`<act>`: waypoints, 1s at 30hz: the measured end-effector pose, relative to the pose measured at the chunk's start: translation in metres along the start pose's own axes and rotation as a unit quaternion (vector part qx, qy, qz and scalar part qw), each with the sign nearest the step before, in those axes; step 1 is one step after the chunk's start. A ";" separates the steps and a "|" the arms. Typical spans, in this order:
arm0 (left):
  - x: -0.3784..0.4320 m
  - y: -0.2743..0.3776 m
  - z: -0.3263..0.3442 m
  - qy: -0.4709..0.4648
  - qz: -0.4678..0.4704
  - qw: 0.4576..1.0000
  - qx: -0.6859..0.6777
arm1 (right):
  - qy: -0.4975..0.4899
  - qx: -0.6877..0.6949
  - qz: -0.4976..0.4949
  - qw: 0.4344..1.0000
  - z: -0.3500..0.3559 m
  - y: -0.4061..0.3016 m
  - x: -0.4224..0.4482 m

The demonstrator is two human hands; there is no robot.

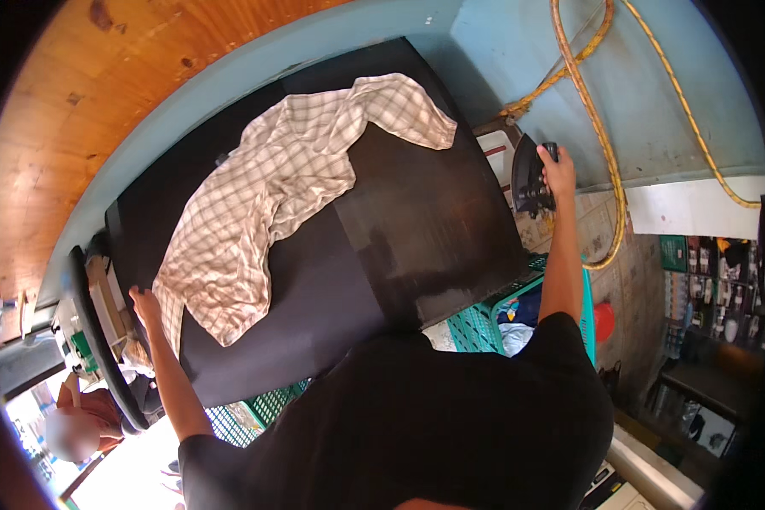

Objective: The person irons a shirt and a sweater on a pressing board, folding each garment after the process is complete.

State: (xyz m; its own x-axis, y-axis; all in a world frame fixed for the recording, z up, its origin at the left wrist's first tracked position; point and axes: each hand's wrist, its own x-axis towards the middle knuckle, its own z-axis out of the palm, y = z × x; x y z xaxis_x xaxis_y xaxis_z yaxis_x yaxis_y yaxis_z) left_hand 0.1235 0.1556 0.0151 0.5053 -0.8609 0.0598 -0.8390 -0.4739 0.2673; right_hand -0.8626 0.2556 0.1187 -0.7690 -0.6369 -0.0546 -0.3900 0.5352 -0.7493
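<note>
A checked, light-coloured long-sleeved shirt (274, 153) lies rumpled across a dark padded ironing table (306, 274). One sleeve (414, 115) stretches toward the far right corner. At the table's left edge, my left hand (145, 307) is beside the end of the shirt; whether its fingers pinch the cloth cannot be made out. Off the right edge, my right hand (558, 171) grips the handle of a dark clothes iron (524, 175). The iron is tipped up on its side, beside a white panel with red strips (498, 153).
A yellow-brown wrapped hose or cord (586, 95) loops down along the blue wall (676, 115). Below my right arm stands a teal plastic basket (475, 328) with clothes. Green crates (274, 405) sit under the near edge. Another person (92, 408) is at the lower left.
</note>
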 end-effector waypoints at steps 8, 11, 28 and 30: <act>-0.158 0.051 0.017 -0.077 -0.108 0.988 -0.083 | -0.172 -0.007 0.008 0.985 0.056 0.026 0.068; -0.204 0.039 0.021 -0.076 -0.153 0.985 -0.013 | -0.195 -0.052 0.015 0.979 0.076 0.039 0.078; -0.231 -0.004 -0.028 -0.033 -0.227 0.839 -0.493 | -0.334 0.058 -0.447 0.828 0.303 -0.135 -0.223; -0.241 -0.018 -0.060 0.019 -0.249 0.829 -0.500 | -0.363 0.142 -0.420 0.819 0.260 -0.125 -0.216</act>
State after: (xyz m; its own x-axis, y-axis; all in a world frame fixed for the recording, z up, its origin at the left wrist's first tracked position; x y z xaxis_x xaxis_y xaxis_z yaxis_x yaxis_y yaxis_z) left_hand 0.0296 0.3828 0.0539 0.7610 -0.5893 -0.2713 0.0525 -0.3609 0.9311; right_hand -0.5162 0.1820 0.0528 0.2554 -0.9317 0.2583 -0.4145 -0.3469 -0.8413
